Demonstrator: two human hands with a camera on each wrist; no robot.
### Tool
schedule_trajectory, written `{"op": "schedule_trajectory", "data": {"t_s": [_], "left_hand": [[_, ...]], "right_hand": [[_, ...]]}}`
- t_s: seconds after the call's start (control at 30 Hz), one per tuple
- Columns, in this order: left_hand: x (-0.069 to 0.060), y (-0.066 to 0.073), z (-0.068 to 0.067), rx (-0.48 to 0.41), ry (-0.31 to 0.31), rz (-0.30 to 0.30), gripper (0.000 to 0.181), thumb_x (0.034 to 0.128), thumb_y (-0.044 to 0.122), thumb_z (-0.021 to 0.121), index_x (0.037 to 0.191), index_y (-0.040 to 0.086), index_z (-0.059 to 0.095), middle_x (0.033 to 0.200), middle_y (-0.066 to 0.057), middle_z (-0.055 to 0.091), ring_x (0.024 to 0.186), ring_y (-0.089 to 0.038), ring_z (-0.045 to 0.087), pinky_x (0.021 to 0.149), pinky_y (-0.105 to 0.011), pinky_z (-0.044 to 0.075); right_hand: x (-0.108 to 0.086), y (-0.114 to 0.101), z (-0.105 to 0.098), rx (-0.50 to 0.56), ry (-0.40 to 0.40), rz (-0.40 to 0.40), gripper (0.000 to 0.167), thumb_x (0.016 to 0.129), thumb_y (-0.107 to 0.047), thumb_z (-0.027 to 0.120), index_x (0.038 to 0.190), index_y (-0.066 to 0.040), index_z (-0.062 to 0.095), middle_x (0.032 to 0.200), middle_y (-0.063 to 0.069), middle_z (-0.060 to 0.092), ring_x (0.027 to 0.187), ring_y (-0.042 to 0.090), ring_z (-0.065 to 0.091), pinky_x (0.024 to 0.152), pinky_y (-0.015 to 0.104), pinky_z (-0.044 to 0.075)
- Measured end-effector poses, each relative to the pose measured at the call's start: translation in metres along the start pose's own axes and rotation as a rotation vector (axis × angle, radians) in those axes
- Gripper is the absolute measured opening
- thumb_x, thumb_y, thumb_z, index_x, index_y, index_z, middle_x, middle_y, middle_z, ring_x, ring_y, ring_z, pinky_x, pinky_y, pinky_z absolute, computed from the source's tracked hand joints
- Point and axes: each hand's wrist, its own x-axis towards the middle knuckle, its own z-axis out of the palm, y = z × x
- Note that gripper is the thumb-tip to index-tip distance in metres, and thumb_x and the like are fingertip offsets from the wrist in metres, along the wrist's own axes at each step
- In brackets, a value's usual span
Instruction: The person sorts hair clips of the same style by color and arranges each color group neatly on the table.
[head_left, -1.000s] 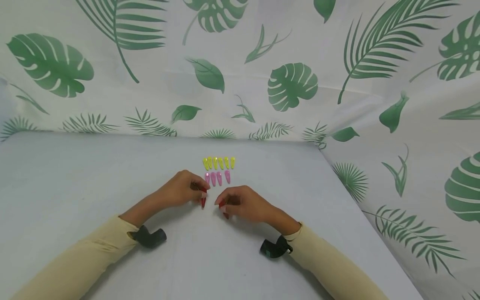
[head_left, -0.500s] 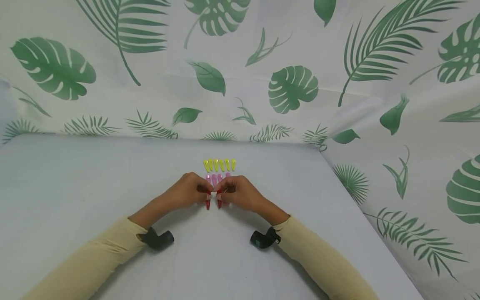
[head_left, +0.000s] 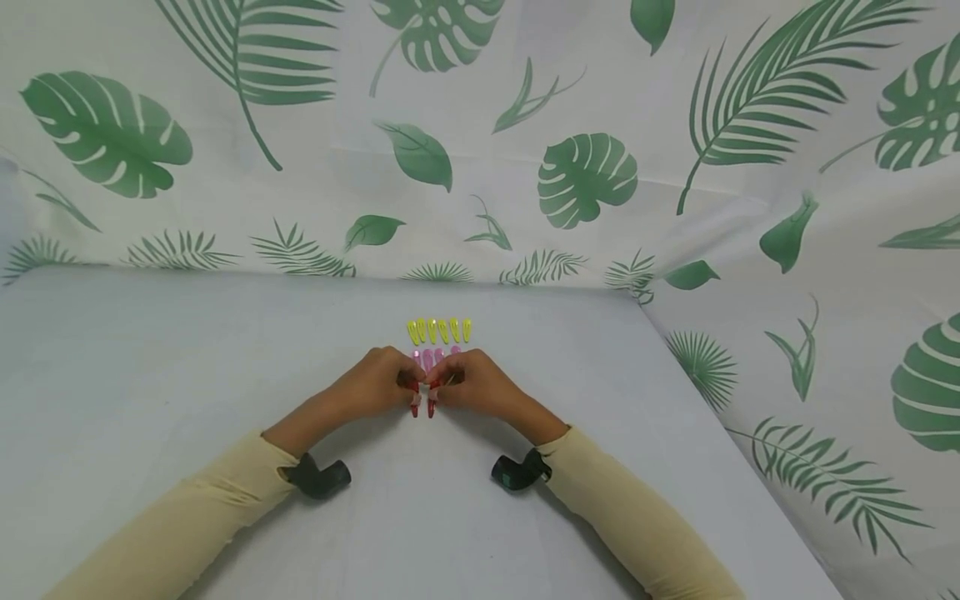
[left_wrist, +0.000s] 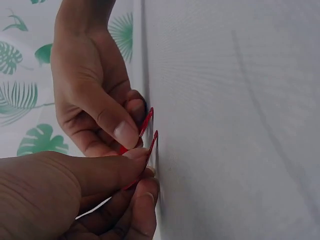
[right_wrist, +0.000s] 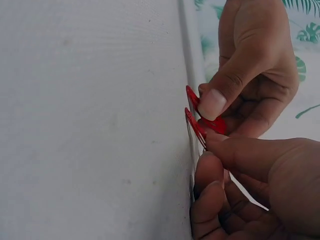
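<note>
Low over the table, my left hand (head_left: 371,385) pinches a red snap hair clip (head_left: 415,411) between thumb and fingers. My right hand (head_left: 480,383) pinches a second red hair clip (head_left: 431,409) just to its right. Both clips point their narrow ends toward me, side by side with a small gap. In the right wrist view the left hand's clip (right_wrist: 218,124) shows its wide red end, and the right hand's clip (right_wrist: 195,125) lies close by. Several pink hair clips (head_left: 428,359) form a row just beyond the fingers, which partly hide them.
Behind the pink row lies a row of several yellow hair clips (head_left: 432,331). The white-covered table (head_left: 420,517) ends at a leaf-printed cloth backdrop (head_left: 495,183). A dark wrist camera (head_left: 320,479) sits on the left wrist, another dark camera (head_left: 517,473) on the right.
My right hand has moved left and slightly up, bringing its red clip beside the left one. My left hand has shifted slightly right. The hands now cover part of the pink row.
</note>
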Motion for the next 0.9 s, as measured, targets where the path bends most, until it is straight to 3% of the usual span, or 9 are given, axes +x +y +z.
{"op": "schedule_trajectory", "data": {"t_s": [0.27, 0.4, 0.63, 0.9], "left_hand": [[0.0017, 0.0027, 0.0019, 0.028, -0.022, -0.033, 0.035, 0.0787, -0.002, 0.077, 0.112, -0.007, 0.067, 0.078, -0.003, 0.065, 0.073, -0.014, 0.058, 0.07, -0.03, 0.049], [0.0005, 0.003, 0.0005, 0.061, -0.015, -0.05, 0.039, 0.0774, 0.001, 0.08, 0.113, -0.006, 0.066, 0.081, -0.003, 0.063, 0.075, -0.015, 0.056, 0.071, -0.03, 0.048], [-0.0025, 0.0007, -0.0004, 0.086, 0.033, 0.026, 0.037, 0.0731, 0.001, 0.083, 0.106, -0.007, 0.068, 0.082, -0.006, 0.061, 0.074, -0.017, 0.055, 0.068, -0.028, 0.047], [-0.0057, -0.0003, -0.0042, 0.112, 0.031, 0.0, 0.043, 0.0737, 0.01, 0.085, 0.11, -0.005, 0.068, 0.092, -0.008, 0.06, 0.079, -0.017, 0.053, 0.07, -0.03, 0.046]], "right_hand": [[0.0013, -0.0045, 0.0005, -0.089, -0.004, 0.055, 0.012, 0.084, -0.002, 0.074, 0.095, -0.006, 0.074, 0.08, -0.003, 0.068, 0.07, 0.012, 0.052, 0.062, 0.023, 0.043], [0.0046, -0.0047, 0.0021, -0.132, -0.003, 0.055, 0.011, 0.084, -0.007, 0.076, 0.095, -0.008, 0.076, 0.08, -0.005, 0.069, 0.067, 0.011, 0.051, 0.06, 0.023, 0.043], [0.0068, -0.0039, 0.0054, -0.145, 0.028, 0.047, 0.011, 0.082, -0.006, 0.077, 0.092, -0.008, 0.073, 0.081, -0.005, 0.066, 0.072, 0.011, 0.054, 0.065, 0.024, 0.046], [0.0086, -0.0045, 0.007, -0.137, 0.066, 0.057, 0.006, 0.089, -0.011, 0.072, 0.095, -0.009, 0.072, 0.084, -0.004, 0.066, 0.077, 0.011, 0.057, 0.069, 0.026, 0.048]]}}
